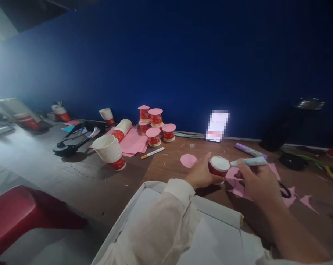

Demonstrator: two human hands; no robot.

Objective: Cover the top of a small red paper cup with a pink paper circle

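Note:
My left hand [201, 171] is wrapped around a short red paper cup [216, 170], its round white end facing up. In my right hand [258, 178] is a pale blue-and-white glue tube [253, 161]. The tube's narrow tip meets the edge of the cup's white end, or lies very close to it. A pink paper disc [188, 160] rests on the table just left of my left hand. Pink paper scraps [239, 189] lie beneath my right hand, with the black handle of a tool [285, 189] partly hidden among them.
Several red cups topped with pink paper [154, 132] stand at the back. Left of them are pink sheets [135, 141], a marker [152, 153] and stacked paper cups [107, 147]. A lit phone [217, 125] leans on the blue partition. An open white box [218, 228] is nearest me.

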